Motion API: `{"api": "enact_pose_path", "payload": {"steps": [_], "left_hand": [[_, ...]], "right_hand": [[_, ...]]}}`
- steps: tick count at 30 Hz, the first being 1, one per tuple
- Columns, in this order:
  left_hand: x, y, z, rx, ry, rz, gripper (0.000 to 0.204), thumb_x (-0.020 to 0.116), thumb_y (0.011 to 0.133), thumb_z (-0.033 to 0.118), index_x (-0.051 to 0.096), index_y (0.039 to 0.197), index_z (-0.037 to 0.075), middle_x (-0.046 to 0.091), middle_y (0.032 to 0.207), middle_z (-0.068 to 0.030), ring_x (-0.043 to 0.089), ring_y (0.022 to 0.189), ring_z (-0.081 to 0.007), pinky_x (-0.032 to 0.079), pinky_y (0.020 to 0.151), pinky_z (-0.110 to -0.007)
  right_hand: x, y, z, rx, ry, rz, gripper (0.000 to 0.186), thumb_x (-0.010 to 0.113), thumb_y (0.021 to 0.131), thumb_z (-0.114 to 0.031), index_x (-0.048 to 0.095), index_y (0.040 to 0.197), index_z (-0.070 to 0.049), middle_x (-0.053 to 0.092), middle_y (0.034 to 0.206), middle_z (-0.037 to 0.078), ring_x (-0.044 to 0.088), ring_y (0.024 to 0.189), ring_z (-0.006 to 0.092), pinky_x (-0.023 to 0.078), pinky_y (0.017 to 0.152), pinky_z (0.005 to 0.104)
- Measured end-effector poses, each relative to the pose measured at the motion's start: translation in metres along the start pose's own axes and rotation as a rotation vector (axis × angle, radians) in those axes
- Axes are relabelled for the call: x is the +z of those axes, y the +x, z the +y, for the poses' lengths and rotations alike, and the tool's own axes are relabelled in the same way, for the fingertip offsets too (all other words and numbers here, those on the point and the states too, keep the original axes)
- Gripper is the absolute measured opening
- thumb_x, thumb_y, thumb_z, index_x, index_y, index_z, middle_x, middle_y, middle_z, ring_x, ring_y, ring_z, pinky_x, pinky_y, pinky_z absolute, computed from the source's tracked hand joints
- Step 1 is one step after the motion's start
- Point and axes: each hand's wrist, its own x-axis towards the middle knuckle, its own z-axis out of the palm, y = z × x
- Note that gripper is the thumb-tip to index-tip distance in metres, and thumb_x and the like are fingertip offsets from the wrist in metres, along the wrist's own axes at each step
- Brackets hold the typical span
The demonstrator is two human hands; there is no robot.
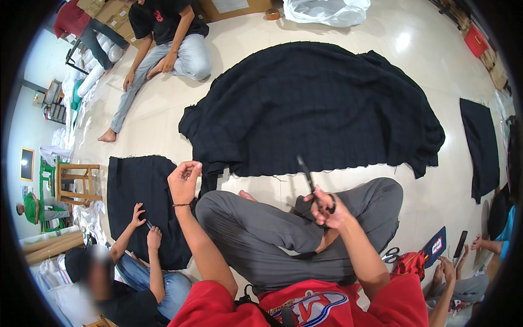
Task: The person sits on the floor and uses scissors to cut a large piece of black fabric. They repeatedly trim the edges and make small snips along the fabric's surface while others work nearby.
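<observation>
The left hand (pixel 184 184) is held up near the middle of the frame, bent at the wrist, its fingers curled in to the thumb. I cannot tell if it pinches something tiny. The right hand (pixel 328 211), lower and more to the right, grips dark scissors (pixel 306 171) by the handle. The blades look blurry and point up at the bottom edge of the big black cloth (pixel 321 109), which lies on the floor from the middle to the upper right of the frame.

Brown boxes (pixel 113 22) are piled at the upper left; I can't see inside. A see-through plastic bag (pixel 327 12) lies at the top. A red bag (pixel 409 265) sits at the lower right, just beside other scissors (pixel 390 255).
</observation>
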Motion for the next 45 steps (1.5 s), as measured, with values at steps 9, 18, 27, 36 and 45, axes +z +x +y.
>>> {"api": "enact_pose_path", "payload": {"steps": [9, 18, 27, 36, 45], "left_hand": [[0.051, -0.005, -0.009, 0.127, 0.654, -0.394, 0.048, 0.08, 0.074, 0.011, 0.07, 0.121, 0.008, 0.058, 0.138, -0.0265, 0.058, 0.124, -0.0408, 0.047, 0.106, -0.041], [0.228, -0.046, -0.013, 0.087, 0.558, -0.497, 0.036, 0.083, 0.074, 0.017, 0.074, 0.108, 0.008, 0.072, 0.106, -0.0128, 0.068, 0.102, -0.0306, 0.055, 0.091, -0.042], [0.264, -0.053, -0.034, 0.415, 0.668, -0.574, 0.034, 0.081, 0.076, 0.017, 0.073, 0.11, 0.013, 0.066, 0.106, -0.0068, 0.062, 0.11, -0.0255, 0.054, 0.09, -0.041], [0.28, -0.049, -0.059, 0.474, 0.696, -0.492, 0.008, 0.071, 0.083, 0.015, 0.077, 0.087, 0.014, 0.066, 0.096, -0.0012, 0.065, 0.099, -0.021, 0.056, 0.084, -0.039], [0.268, -0.05, -0.05, 0.43, 0.573, -0.554, 0.008, 0.075, 0.082, 0.017, 0.079, 0.088, 0.015, 0.066, 0.098, -0.0011, 0.063, 0.104, -0.0201, 0.055, 0.087, -0.038]], "right_hand": [[-0.026, -0.037, -0.026, -0.295, -0.099, 0.248, 0.059, 0.065, 0.096, -0.053, 0.059, 0.113, 0.003, 0.062, 0.064, 0.008, 0.054, 0.043, 0.0155, 0.045, 0.041, 0.0284], [0.001, -0.018, 0.022, -0.04, -0.012, 0.24, 0.07, 0.066, 0.09, -0.062, 0.06, 0.112, 0.004, 0.062, 0.063, 0.007, 0.055, 0.046, 0.0154, 0.047, 0.044, 0.0303], [0.019, -0.001, 0.051, 0.155, -0.068, 0.329, 0.067, 0.07, 0.088, -0.062, 0.06, 0.11, 0.001, 0.058, 0.062, 0.005, 0.051, 0.047, 0.0156, 0.043, 0.047, 0.0311], [0.023, 0.01, 0.054, 0.088, -0.052, 0.36, 0.065, 0.073, 0.088, -0.057, 0.058, 0.11, 0.003, 0.054, 0.06, 0.003, 0.047, 0.046, 0.0148, 0.038, 0.046, 0.0301], [0.026, 0.005, 0.053, 0.075, -0.069, 0.352, 0.056, 0.077, 0.088, -0.049, 0.06, 0.105, 0.002, 0.053, 0.059, 0.003, 0.045, 0.043, 0.0119, 0.036, 0.04, 0.028]]}}
